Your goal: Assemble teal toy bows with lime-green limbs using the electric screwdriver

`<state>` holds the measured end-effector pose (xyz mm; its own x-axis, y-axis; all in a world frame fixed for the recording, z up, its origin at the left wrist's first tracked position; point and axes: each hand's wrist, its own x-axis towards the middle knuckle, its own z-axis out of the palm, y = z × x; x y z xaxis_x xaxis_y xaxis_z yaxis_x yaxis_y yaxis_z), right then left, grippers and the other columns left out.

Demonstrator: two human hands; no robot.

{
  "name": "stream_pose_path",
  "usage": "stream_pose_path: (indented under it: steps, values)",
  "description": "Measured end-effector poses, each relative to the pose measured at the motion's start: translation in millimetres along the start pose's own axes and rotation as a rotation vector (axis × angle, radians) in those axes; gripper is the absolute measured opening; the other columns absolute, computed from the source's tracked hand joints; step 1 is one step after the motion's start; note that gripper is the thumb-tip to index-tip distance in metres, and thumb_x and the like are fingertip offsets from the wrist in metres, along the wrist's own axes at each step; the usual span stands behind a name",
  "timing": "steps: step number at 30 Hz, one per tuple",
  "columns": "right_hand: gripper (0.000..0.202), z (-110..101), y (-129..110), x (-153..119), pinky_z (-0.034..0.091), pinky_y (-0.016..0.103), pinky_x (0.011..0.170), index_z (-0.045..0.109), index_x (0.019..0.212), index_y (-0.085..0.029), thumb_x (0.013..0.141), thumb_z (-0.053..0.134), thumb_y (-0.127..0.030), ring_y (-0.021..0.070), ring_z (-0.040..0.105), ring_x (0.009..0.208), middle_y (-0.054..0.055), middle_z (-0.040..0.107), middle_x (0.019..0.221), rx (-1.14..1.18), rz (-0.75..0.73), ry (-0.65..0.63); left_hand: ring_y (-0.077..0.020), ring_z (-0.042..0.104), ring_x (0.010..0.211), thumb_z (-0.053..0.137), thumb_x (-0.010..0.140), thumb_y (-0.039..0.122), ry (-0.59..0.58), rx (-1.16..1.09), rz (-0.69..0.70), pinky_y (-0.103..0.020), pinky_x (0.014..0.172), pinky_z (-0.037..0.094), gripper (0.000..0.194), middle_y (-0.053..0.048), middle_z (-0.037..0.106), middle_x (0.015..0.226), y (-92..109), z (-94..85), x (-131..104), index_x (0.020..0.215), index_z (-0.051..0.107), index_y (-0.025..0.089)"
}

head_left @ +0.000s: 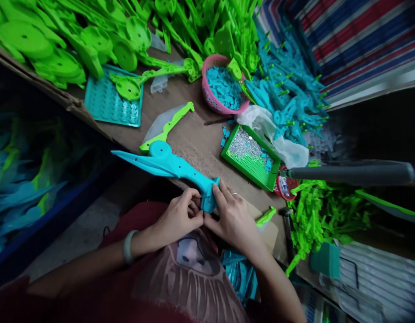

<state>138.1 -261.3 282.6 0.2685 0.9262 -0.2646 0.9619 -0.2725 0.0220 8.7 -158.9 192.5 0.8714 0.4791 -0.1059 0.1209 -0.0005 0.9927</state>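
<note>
A blue plastic toy piece [190,172] with a pointed blade, a round disc and several small dark holes lies slanted over the table's near edge. Its blocky lower end is between my two hands. My left hand [185,211] has its fingers curled and pinched against the left side of that end. My right hand [232,213], wearing a ring, grips the end from the right, with fingers on top and the thumb below. The thumbs nearly meet, and anything small between them is hidden. Just beyond the blue piece lies a green-edged clear blade [174,121].
Beyond are a green tray [251,172] of screws, a pink basket [210,101] of blue bits and a teal tray [93,105]. Green parts [126,45] and blue parts [291,80] are piled behind. A grey power screwdriver [349,174] hangs at right, near a hammer [288,229].
</note>
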Motion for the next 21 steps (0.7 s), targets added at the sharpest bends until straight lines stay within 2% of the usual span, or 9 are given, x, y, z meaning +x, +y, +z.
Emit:
stream_pose_path:
  steps: [5, 10, 13, 17, 19, 21]
  values:
    - [0.068, -5, 6, 4, 0.059, 0.054, 0.089, 0.050, 0.141, 0.003, 0.087, 0.064, -0.036, 0.0427, 0.066, 0.116, 0.036, 0.052, 0.143, 0.032, -0.016, -0.032, -0.0109, 0.065, 0.071, 0.059, 0.076, 0.010, 0.128, 0.050, 0.084, -0.020, 0.059, 0.060, 0.040, -0.001, 0.061, 0.090, -6, 12.0, -5, 0.114, 0.053, 0.020]
    - [0.070, -12, 6, 8, 0.060, 0.050, 0.087, 0.053, 0.137, 0.006, 0.084, 0.066, -0.038, 0.0420, 0.069, 0.110, 0.036, 0.054, 0.141, 0.019, -0.030, -0.054, -0.0110, 0.066, 0.076, 0.058, 0.077, 0.007, 0.217, 0.036, 0.173, -0.019, 0.057, 0.061, 0.048, -0.004, 0.062, 0.100, -10, 20.2, -6, 0.123, 0.052, 0.018]
    - [0.069, -14, 5, 10, 0.060, 0.048, 0.086, 0.055, 0.135, 0.006, 0.084, 0.066, -0.039, 0.0411, 0.071, 0.106, 0.035, 0.056, 0.139, 0.010, -0.032, -0.054, -0.0110, 0.065, 0.079, 0.055, 0.080, 0.003, 0.255, 0.115, 0.265, -0.019, 0.064, 0.062, 0.050, -0.005, 0.061, 0.102, -10, 20.0, -7, 0.127, 0.054, 0.017]
    - [0.063, -17, 6, 11, 0.059, 0.046, 0.083, 0.058, 0.131, 0.003, 0.085, 0.063, -0.040, 0.0387, 0.073, 0.100, 0.032, 0.060, 0.135, 0.043, -0.013, -0.078, -0.0167, 0.066, 0.097, 0.056, 0.085, 0.004, 0.269, 0.273, 0.431, -0.024, 0.076, 0.064, 0.049, -0.009, 0.061, 0.111, -9, 16.2, -6, 0.131, 0.056, 0.018]
    - [0.061, -18, 7, 11, 0.059, 0.045, 0.083, 0.058, 0.130, 0.001, 0.085, 0.063, -0.039, 0.0376, 0.073, 0.099, 0.030, 0.063, 0.132, 0.063, -0.005, -0.082, -0.0190, 0.066, 0.099, 0.058, 0.085, 0.006, 0.273, 0.315, 0.462, -0.027, 0.077, 0.064, 0.045, -0.010, 0.062, 0.111, -9, 14.6, -5, 0.129, 0.056, 0.017]
    - [0.061, -19, 8, 12, 0.058, 0.045, 0.084, 0.058, 0.130, 0.000, 0.084, 0.063, -0.039, 0.0373, 0.072, 0.099, 0.028, 0.065, 0.129, 0.075, 0.000, -0.083, -0.0184, 0.067, 0.094, 0.059, 0.085, 0.008, 0.281, 0.335, 0.464, -0.028, 0.076, 0.064, 0.044, -0.010, 0.062, 0.110, -9, 13.9, -4, 0.128, 0.055, 0.017]
